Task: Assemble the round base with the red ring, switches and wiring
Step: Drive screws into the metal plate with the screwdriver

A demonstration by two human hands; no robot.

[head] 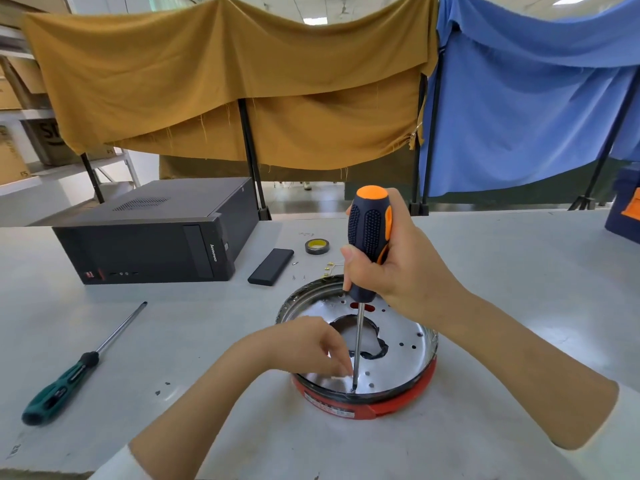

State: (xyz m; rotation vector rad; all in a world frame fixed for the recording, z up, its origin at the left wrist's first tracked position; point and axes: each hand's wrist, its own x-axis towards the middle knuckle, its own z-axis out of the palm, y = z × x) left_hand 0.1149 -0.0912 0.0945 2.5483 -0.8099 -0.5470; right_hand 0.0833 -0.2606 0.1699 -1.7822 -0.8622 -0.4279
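The round base [398, 327], a shiny metal dish with holes and a dark central opening, sits on the grey table inside the red ring [408, 401]. My right hand [398, 268] grips the orange and black screwdriver [369, 237] upright, its tip down at the dish's near inner edge. My left hand [311, 344] reaches into the dish and its fingertips pinch at the shaft just above the tip. Whether a screw sits under the tip is hidden by the fingers.
A green-handled screwdriver [69, 372] lies at the left. Behind the base are a black flat box [270, 266], a roll of tape [317, 246], small brass parts [329, 266] and a black computer case [152, 237]. Cloth-draped stands line the far edge.
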